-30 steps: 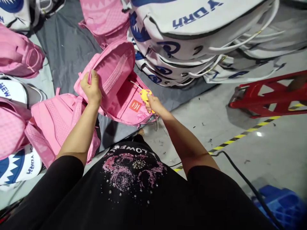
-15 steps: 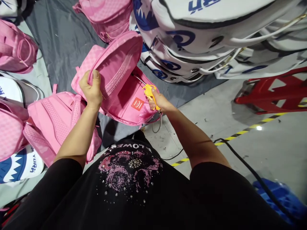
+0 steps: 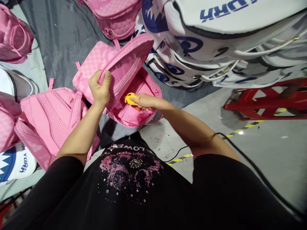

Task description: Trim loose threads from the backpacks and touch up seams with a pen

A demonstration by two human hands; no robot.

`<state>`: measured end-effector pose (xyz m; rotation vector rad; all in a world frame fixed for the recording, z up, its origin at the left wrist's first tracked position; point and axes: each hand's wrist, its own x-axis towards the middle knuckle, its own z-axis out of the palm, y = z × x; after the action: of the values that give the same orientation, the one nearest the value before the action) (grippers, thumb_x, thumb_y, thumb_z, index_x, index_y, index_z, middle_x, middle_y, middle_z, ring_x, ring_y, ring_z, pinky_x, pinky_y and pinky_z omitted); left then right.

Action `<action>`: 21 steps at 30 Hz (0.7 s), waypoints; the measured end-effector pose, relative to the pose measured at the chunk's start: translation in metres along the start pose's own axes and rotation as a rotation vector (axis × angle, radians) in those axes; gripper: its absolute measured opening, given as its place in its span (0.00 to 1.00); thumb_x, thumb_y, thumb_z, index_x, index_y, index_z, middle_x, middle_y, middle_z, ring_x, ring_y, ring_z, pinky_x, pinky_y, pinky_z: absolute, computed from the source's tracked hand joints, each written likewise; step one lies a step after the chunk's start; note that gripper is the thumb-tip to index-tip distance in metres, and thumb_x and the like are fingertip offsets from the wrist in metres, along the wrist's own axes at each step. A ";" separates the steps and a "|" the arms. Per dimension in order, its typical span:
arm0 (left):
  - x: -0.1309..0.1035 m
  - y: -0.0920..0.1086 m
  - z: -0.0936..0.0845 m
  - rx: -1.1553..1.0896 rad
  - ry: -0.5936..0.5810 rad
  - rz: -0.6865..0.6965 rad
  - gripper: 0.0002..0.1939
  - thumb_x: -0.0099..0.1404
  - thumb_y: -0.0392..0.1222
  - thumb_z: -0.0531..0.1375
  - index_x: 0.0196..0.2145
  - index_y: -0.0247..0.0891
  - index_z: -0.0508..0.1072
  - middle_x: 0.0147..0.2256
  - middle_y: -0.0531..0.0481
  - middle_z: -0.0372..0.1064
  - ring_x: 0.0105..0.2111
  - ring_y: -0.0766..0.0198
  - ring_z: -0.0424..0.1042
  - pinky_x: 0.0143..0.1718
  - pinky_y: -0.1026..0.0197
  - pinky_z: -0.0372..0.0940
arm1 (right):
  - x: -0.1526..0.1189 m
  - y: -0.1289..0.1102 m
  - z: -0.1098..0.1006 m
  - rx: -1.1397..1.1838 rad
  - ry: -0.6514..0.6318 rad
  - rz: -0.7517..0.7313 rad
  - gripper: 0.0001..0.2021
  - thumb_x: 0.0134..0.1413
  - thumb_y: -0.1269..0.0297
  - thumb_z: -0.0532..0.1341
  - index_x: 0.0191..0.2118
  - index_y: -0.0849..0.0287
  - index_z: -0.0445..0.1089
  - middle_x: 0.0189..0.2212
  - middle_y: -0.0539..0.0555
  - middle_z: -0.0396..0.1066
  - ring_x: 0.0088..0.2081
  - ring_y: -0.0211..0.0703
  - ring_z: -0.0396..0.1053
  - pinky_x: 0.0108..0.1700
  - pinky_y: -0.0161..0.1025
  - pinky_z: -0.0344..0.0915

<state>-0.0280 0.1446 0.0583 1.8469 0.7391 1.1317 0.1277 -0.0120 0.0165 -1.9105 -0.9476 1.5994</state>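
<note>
- The open bag (image 3: pixel 130 118), one pink piece, lay on the grey sheet (image 3: pixel 59 38) before the person, its flap (image 3: pixel 128 65) raised.
- The left hand (image 3: pixel 100 88) gripped that flap by its edge, thumb on the near side, fingers curled over.
- The right hand (image 3: pixel 145 100) was inside the open bag, its fingers closed on one yellow tool (image 3: pixel 130 98); the tool's tip could not be made out.
- The open bag looked light and soft, likely to sag or fold rather than break; its smooth cloth might slide a little. The flap seemed stiffer along its rim, so the rim looked the best hold, with the body steadied at its base.
- Four other pink bags showed: one beyond the open bag (image 3: pixel 115 19), and three to its left (image 3: pixel 55 118) (image 3: pixel 14 41) (image 3: pixel 7 124), the last cut off by the view.
- White bags were stacked right of the open bag (image 3: pixel 227 25); three eye prints could be counted, but the full number of bags could not be told.
- Two more white bags lay left of it (image 3: pixel 7 84) (image 3: pixel 22 163).
- Farther right of it stood one red frame (image 3: pixel 259 103).
</note>
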 end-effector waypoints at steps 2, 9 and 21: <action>-0.002 -0.002 -0.003 -0.005 -0.009 -0.018 0.32 0.63 0.73 0.56 0.21 0.42 0.55 0.22 0.56 0.48 0.25 0.65 0.61 0.29 0.60 0.60 | 0.000 -0.014 -0.014 -0.211 -0.024 0.039 0.19 0.66 0.51 0.57 0.29 0.60 0.67 0.16 0.49 0.63 0.14 0.34 0.57 0.17 0.32 0.51; 0.016 -0.024 -0.021 0.001 0.121 -0.069 0.25 0.67 0.63 0.60 0.26 0.40 0.60 0.26 0.56 0.58 0.33 0.65 0.68 0.36 0.62 0.63 | 0.011 -0.013 -0.007 0.132 0.161 0.105 0.21 0.73 0.52 0.45 0.33 0.57 0.63 0.13 0.43 0.54 0.13 0.33 0.52 0.18 0.30 0.52; 0.039 -0.103 -0.032 0.586 0.162 -0.127 0.19 0.74 0.54 0.51 0.51 0.35 0.66 0.45 0.45 0.70 0.55 0.58 0.67 0.56 0.50 0.60 | -0.022 0.026 0.009 -0.667 0.504 0.347 0.22 0.70 0.53 0.51 0.52 0.68 0.69 0.46 0.72 0.76 0.49 0.60 0.75 0.47 0.44 0.68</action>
<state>-0.0465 0.2367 -0.0069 2.1522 1.3756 1.0606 0.1227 -0.0461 0.0098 -2.8824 -1.0367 0.9047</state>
